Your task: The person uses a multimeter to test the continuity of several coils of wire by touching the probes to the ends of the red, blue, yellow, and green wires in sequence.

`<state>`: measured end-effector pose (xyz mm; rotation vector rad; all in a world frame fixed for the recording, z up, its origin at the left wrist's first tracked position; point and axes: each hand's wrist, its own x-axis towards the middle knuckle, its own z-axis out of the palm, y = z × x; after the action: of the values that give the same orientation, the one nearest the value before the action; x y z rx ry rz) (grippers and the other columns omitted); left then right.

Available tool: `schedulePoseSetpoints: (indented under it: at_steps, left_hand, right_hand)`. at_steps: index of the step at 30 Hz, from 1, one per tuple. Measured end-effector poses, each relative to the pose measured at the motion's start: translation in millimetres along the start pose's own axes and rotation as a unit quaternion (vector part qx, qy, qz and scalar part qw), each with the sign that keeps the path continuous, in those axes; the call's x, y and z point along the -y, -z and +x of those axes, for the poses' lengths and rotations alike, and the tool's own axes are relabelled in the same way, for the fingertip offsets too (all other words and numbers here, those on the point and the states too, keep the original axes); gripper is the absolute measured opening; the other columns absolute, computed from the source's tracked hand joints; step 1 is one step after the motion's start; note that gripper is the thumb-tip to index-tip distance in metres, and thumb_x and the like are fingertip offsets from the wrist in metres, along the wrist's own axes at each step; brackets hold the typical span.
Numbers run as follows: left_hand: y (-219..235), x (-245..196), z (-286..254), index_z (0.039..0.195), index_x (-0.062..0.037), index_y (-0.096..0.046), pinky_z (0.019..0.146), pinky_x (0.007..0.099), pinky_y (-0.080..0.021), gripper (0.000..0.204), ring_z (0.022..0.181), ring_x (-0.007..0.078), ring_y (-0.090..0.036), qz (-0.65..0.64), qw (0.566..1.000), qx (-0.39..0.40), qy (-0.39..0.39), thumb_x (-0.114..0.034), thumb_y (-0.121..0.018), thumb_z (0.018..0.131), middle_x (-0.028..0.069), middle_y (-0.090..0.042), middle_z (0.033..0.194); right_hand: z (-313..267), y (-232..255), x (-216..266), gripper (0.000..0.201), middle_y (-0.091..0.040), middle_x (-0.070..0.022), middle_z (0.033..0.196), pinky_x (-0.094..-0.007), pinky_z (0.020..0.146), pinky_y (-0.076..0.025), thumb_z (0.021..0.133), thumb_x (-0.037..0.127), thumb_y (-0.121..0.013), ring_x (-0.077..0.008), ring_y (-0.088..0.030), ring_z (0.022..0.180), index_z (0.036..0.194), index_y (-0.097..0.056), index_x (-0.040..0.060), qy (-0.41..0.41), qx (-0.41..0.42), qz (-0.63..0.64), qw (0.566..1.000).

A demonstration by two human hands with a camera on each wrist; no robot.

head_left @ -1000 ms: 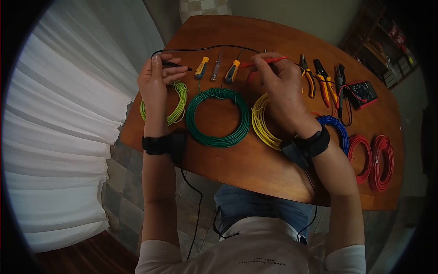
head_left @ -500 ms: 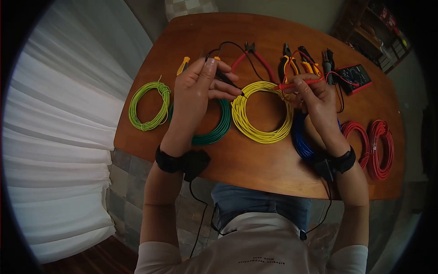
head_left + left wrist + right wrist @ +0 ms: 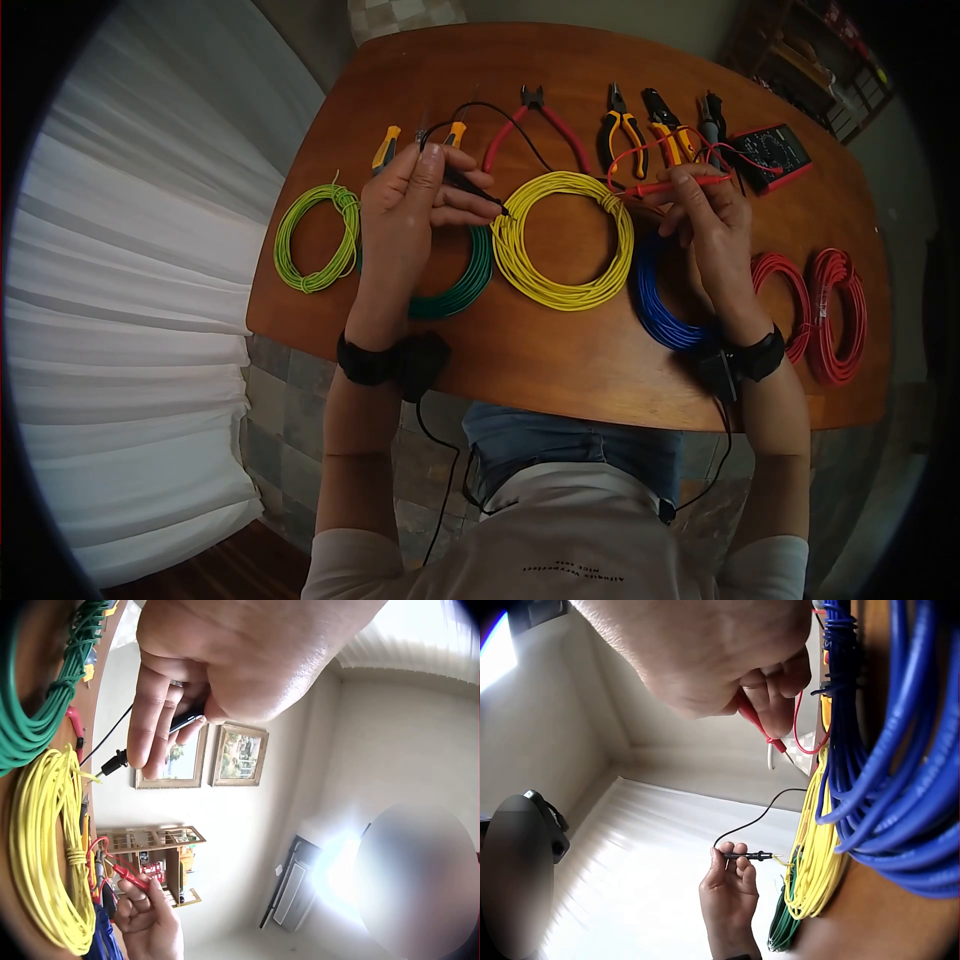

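My left hand holds a black test probe between thumb and fingers, its tip pointing right. In the right wrist view, this black probe has its metal tip right at a loose end of the yellow wire coil. A red test probe is pinched in my right hand, pointing left. Its tip is close to the tied upper right part of the yellow coil. The red lead runs to a multimeter with a red rim at the table's right back.
Lime, green, blue and red coils lie along the wooden table. Behind them are red-handled cutters, pliers, a yellow-and-black hand tool and screwdrivers, partly behind my left hand.
My left hand has brought the black probe rightward to the yellow coil's left side. The right hand has moved off the coil to its right, turning the red probe's tip left.
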<state>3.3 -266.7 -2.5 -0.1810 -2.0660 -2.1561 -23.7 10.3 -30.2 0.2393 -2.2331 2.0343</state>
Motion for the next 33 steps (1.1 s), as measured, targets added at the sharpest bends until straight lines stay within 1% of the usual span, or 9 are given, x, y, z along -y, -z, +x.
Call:
schedulePoseSetpoints:
  at_steps: [6,8,11,17,20,24,26,29,33]
  left_hand:
    - [-0.2,0.5,-0.7,0.097,0.0045,-0.054,0.062,0.0269,-0.057,0.034,0.07,0.0206,-0.068,-0.02,1.0,-0.008,-0.02,-0.024,-0.037,0.1,0.0166,-0.064,0.086]
    - [-1.2,-0.3,-1.3,0.097,0.0045,-0.054,0.062,0.0269,-0.058,0.034,0.07,0.0204,-0.068,-0.011,1.0,-0.003,-0.012,-0.024,-0.037,0.1,0.0165,-0.064,0.086]
    - [-1.6,0.5,-1.4,0.097,0.0045,-0.054,0.062,0.027,-0.058,0.034,0.069,0.0202,-0.068,-0.008,1.0,0.011,-0.002,-0.024,-0.037,0.1,0.0163,-0.064,0.086]
    - [-1.8,0.5,-1.5,0.096,0.0046,-0.055,0.061,0.0269,-0.058,0.034,0.069,0.02,-0.068,-0.001,1.0,0.014,-0.005,-0.024,-0.037,0.1,0.016,-0.064,0.085]
    - [-2.4,-0.2,-2.3,0.097,0.0037,-0.055,0.062,0.0262,-0.057,0.035,0.069,0.0198,-0.068,0.01,1.0,0.012,-0.004,-0.026,-0.037,0.101,0.0169,-0.064,0.087]
    - [-1.5,1.2,-2.0,0.097,0.0033,-0.054,0.062,0.0258,-0.056,0.035,0.069,0.0196,-0.067,0.012,1.0,0.012,0.0,-0.026,-0.036,0.101,0.0175,-0.064,0.089]
    - [-1.7,1.0,-1.8,0.097,0.0043,-0.055,0.062,0.0267,-0.057,0.034,0.069,0.0203,-0.068,0.0,1.0,0.011,-0.003,-0.025,-0.037,0.1,0.0166,-0.064,0.086]
    - [-2.0,0.7,-1.8,0.096,0.0049,-0.055,0.062,0.0273,-0.058,0.034,0.069,0.0207,-0.068,-0.006,1.0,0.01,-0.005,-0.024,-0.038,0.1,0.0161,-0.064,0.085]
    - [-1.7,0.9,-1.8,0.097,0.0049,-0.055,0.062,0.0273,-0.058,0.034,0.069,0.0205,-0.068,-0.007,1.0,0.013,-0.007,-0.024,-0.038,0.1,0.0161,-0.064,0.085]
  right_hand:
    - [0.3,1.7,-5.0,0.021,-0.068,-0.0091,0.081,-0.0165,0.047,-0.034,0.094,0.02,-0.052,-0.0061,-0.055,0.056,0.1,-0.059,0.0019,0.009,-0.011,0.005,1.0]
    - [0.6,0.9,-8.1,0.021,-0.068,-0.009,0.081,-0.0165,0.047,-0.034,0.094,0.02,-0.052,-0.0061,-0.054,0.056,0.1,-0.059,0.0016,0.004,-0.008,0.014,1.0]
    - [2.0,0.8,-9.4,0.025,-0.068,-0.0092,0.082,-0.0199,0.05,-0.041,0.093,0.022,-0.054,-0.0079,-0.056,0.058,0.098,-0.059,-0.0024,0.006,0.0,0.026,1.0]
    - [1.4,-5.6,-1.1,0.023,-0.068,-0.0097,0.083,-0.0203,0.054,-0.045,0.094,0.018,-0.054,-0.0091,-0.06,0.064,0.1,-0.06,-0.0041,0.023,0.061,-0.017,0.998]
    - [5.0,-4.0,-13.9,0.024,-0.068,-0.0101,0.084,-0.0199,0.054,-0.047,0.094,0.018,-0.054,-0.0095,-0.061,0.065,0.1,-0.06,-0.0043,0.04,0.065,-0.014,0.997]
    - [5.9,-4.0,-15.1,0.024,-0.068,-0.0096,0.083,-0.02,0.054,-0.047,0.094,0.019,-0.055,-0.0093,-0.061,0.064,0.1,-0.06,-0.0044,0.032,0.066,-0.006,0.997]
    - [5.8,-5.0,-14.6,0.025,-0.068,-0.0093,0.083,-0.0201,0.054,-0.047,0.094,0.019,-0.055,-0.0091,-0.061,0.064,0.1,-0.06,-0.0043,0.036,0.063,0.005,0.997]
    - [7.2,-2.3,-15.9,0.025,-0.068,-0.0093,0.082,-0.0202,0.054,-0.047,0.094,0.019,-0.054,-0.0089,-0.061,0.064,0.099,-0.06,-0.0044,0.03,0.078,-0.044,0.996]
    - [6.7,-3.3,-17.4,0.025,-0.069,-0.0097,0.082,-0.0202,0.054,-0.046,0.094,0.019,-0.054,-0.0089,-0.06,0.062,0.099,-0.06,-0.0045,0.036,0.068,-0.02,0.997]
